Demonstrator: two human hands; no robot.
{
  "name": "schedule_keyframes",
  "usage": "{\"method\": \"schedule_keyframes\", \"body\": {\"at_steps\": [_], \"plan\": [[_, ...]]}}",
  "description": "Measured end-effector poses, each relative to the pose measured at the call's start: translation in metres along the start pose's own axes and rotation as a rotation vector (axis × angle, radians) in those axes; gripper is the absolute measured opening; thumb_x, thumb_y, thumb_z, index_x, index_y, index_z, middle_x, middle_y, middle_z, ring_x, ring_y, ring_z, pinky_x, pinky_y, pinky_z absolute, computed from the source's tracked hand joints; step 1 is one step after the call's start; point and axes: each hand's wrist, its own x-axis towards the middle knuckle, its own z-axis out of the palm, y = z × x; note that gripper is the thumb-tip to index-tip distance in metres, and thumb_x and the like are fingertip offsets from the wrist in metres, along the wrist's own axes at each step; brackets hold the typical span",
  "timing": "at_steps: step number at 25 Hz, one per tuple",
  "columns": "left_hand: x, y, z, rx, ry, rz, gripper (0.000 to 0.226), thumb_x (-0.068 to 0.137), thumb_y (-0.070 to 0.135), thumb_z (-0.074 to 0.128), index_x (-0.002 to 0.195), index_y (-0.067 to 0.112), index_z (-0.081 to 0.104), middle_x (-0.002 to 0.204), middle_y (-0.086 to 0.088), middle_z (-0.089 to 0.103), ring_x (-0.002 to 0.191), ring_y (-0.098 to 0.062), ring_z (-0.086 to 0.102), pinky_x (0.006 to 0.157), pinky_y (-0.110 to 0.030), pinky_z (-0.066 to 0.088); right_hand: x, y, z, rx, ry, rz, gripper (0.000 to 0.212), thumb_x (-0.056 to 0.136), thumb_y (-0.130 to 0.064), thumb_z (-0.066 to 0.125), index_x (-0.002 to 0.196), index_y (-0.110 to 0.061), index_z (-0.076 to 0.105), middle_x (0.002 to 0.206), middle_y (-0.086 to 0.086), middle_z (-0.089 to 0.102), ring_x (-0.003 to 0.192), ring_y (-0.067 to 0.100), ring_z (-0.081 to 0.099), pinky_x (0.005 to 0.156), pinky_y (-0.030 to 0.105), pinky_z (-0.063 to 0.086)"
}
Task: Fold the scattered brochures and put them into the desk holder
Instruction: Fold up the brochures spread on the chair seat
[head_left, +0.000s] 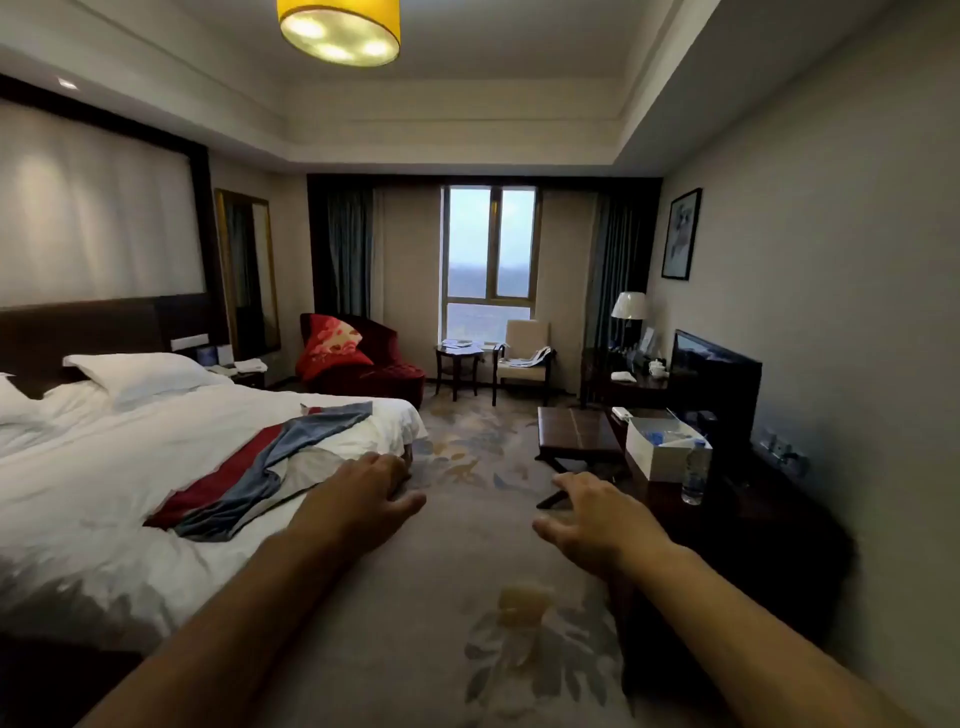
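Paper's all far off: brochures (460, 343) on the side table (457, 352) by the window, more on the chair (525, 358). Nothing folded yet, I'd say. Left hand (369, 491) & right hand (589, 519) both spread, empty, out over carpet. Desk (631, 382) at far right; can't make out the holder.

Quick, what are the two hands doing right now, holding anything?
Left hand: open, fingers spread, holding nothing.
Right hand: open, fingers loosely curled, holding nothing.
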Motion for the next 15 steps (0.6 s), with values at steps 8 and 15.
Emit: {"method": "schedule_keyframes", "body": {"at_steps": [8,15], "plan": [[0.2,0.019,0.065,-0.078,-0.019,-0.015,0.061,0.092,0.053,0.061,0.144,0.023,0.05,0.151,-0.003,0.048,0.134,-0.019,0.048,0.108,-0.034,0.04,0.199,0.074,0.014,0.054,0.052,-0.048,0.078,0.089,-0.064,0.054,0.153,-0.025,0.034,0.155,0.0,0.043,0.139,0.02,0.043,0.109,0.045,0.043],[0.398,-0.009,0.104,-0.094,-0.05,-0.023,0.063,0.092,0.054,0.061,0.147,0.026,0.046,0.155,-0.002,0.042,0.137,-0.021,0.044,0.11,-0.037,0.039,0.405,0.095,0.039,0.107,0.059,-0.097,0.078,0.091,-0.062,0.055,0.155,-0.023,0.032,0.159,0.001,0.038,0.141,0.023,0.041,0.109,0.044,0.04]]}}
